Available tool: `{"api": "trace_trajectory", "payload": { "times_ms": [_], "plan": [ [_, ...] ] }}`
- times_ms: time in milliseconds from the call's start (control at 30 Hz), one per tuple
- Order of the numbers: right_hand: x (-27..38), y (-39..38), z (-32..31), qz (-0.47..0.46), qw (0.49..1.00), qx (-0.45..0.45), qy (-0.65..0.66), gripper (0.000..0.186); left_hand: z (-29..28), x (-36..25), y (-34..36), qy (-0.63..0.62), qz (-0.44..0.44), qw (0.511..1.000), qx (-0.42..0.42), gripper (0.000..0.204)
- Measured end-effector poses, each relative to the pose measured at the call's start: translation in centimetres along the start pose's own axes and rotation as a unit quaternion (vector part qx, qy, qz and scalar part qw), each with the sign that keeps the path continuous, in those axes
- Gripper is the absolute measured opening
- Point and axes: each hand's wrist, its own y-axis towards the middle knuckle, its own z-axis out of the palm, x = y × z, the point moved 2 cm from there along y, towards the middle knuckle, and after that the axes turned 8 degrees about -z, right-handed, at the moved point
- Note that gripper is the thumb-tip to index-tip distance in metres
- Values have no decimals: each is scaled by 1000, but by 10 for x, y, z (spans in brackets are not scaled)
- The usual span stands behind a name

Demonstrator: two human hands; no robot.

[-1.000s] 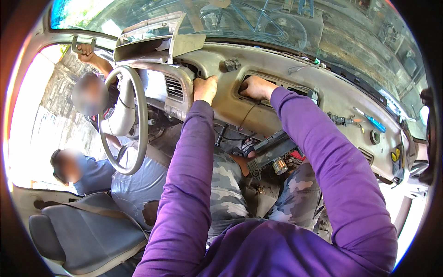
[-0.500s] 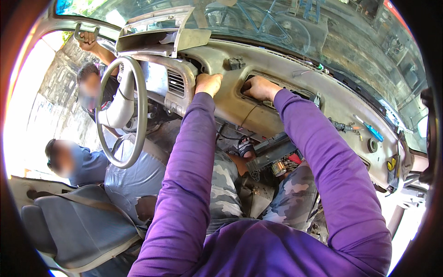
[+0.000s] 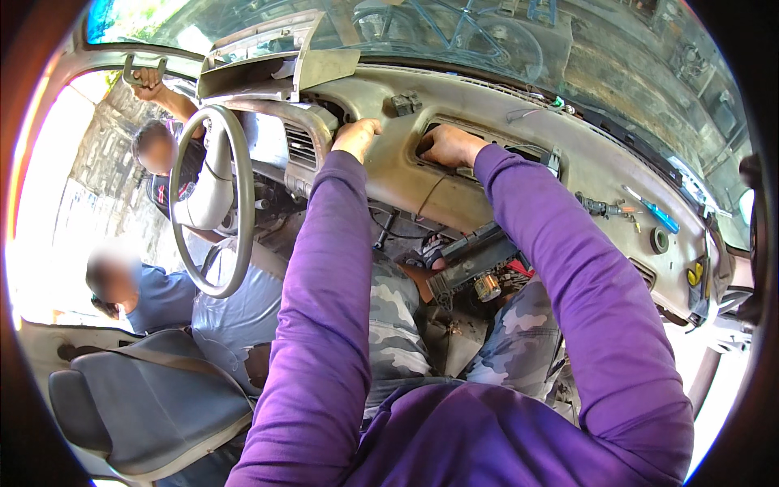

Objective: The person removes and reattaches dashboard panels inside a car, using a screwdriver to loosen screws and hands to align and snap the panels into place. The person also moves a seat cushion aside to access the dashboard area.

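Observation:
My left hand is closed over the edge of the beige dashboard panel, beside the opening right of the instrument housing. Its thumb lies on top, and the other fingers are mostly hidden in the opening. At the left end of the long rectangular dashboard opening, my right hand curls its fingers over the panel's rim. Those fingertips drop out of sight inside. Between the hands, a small dark connector block sits on the panel's top.
The steering wheel stands left of my arms, with a loose beige trim hood beyond it. A blue screwdriver and a black tape roll lie right. One person grips a handle; another person in blue leans in.
The view has shifted slightly. Both hands stay at the same panel edges, and the right fingers look a little more curled. The person in blue at lower left has turned their head.

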Motion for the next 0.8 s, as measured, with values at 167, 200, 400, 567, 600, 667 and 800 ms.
{"api": "trace_trajectory", "payload": {
  "times_ms": [167, 200, 400, 567, 600, 667, 800],
  "plan": [
    [-9, 4, 1, -14, 1000, -15, 14, 35, 2, 1, 2, -27, 29, 999, 24, 60],
    [-11, 4, 0, -9, 1000, -12, 26, 35, 2, 1, 1, -42, 35, 998, 37, 64],
    [0, 1, 1, -50, 997, -11, -61, 34, -7, 14, -27, -92, 135, 985, -58, 53],
    [-10, 7, -1, -9, 999, -5, -50, 33, -6, 19, -33, -89, 195, 975, -53, 47],
    [-13, 8, 0, 5, 999, 0, -33, 33, -6, 20, -32, -94, 195, 975, -51, 47],
    [-14, 8, 1, -30, 999, -4, -36, 33, -8, 23, -26, -65, 191, 978, -49, 47],
    [-11, 4, -2, -37, 999, 4, -35, 34, -8, 18, -28, -52, 121, 990, -45, 43]
  ]
}}
